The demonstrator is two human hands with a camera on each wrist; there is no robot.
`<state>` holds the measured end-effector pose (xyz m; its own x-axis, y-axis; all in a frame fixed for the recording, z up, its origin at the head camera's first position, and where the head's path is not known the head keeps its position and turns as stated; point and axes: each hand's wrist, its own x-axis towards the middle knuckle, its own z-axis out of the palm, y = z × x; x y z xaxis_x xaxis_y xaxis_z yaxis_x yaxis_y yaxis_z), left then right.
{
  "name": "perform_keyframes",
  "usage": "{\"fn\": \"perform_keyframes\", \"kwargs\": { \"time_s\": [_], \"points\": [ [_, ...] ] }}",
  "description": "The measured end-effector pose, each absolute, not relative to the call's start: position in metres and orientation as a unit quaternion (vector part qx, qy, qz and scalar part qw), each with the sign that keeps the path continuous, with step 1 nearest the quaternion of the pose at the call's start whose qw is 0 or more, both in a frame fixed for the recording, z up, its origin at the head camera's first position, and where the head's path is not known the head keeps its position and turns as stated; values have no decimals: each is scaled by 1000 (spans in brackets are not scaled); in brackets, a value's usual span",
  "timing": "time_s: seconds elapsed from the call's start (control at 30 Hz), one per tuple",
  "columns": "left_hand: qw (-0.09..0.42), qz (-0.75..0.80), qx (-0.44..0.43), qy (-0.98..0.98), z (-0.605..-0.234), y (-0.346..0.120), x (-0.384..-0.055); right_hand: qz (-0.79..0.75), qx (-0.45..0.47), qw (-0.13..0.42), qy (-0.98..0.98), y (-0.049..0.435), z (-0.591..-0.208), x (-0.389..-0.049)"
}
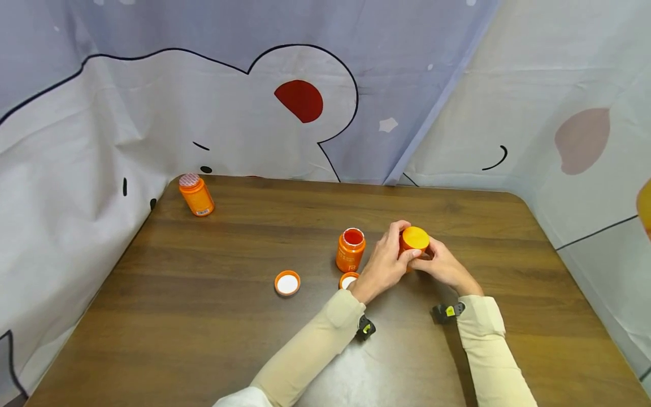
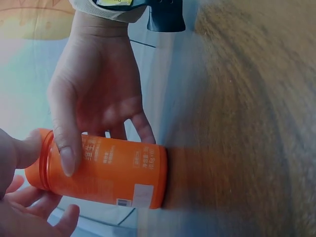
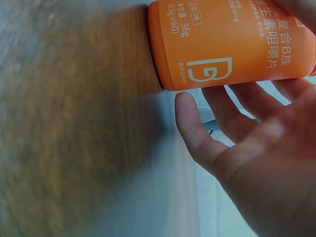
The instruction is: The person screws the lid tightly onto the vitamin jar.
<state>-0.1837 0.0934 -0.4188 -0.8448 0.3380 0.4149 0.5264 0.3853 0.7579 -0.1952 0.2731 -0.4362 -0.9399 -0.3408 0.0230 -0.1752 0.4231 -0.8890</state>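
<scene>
An orange pill bottle with its orange cap on stands upright on the table, right of centre. My left hand grips it near the top; in the left wrist view its fingers and thumb are around the cap. Around the bottle's body curls my right hand, thumb on one side and fingers on the other. White printing shows on the label in the right wrist view. Just left of my left hand is an uncapped orange bottle, its mouth open and red inside.
An orange cap lies with its white inside up. Another cap sits before the uncapped bottle, partly hidden by my left wrist. At the table's far left corner stands an orange bottle with a patterned seal. A printed curtain hangs behind the table.
</scene>
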Motion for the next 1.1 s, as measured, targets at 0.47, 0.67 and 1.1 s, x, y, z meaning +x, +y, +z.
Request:
{"fn": "perform_keyframes", "kwargs": {
  "time_s": [0.47,0.67,1.1],
  "points": [
    [117,-526,-252,-804,-419,93,-185,-516,-154,81,839,274,-437,-195],
    [167,-504,-243,-811,-418,96,-182,-528,-164,79,830,274,-435,-195],
    [198,-465,-266,-821,-421,99,-182,-523,-159,77,834,273,-436,-194]
  ]
}}
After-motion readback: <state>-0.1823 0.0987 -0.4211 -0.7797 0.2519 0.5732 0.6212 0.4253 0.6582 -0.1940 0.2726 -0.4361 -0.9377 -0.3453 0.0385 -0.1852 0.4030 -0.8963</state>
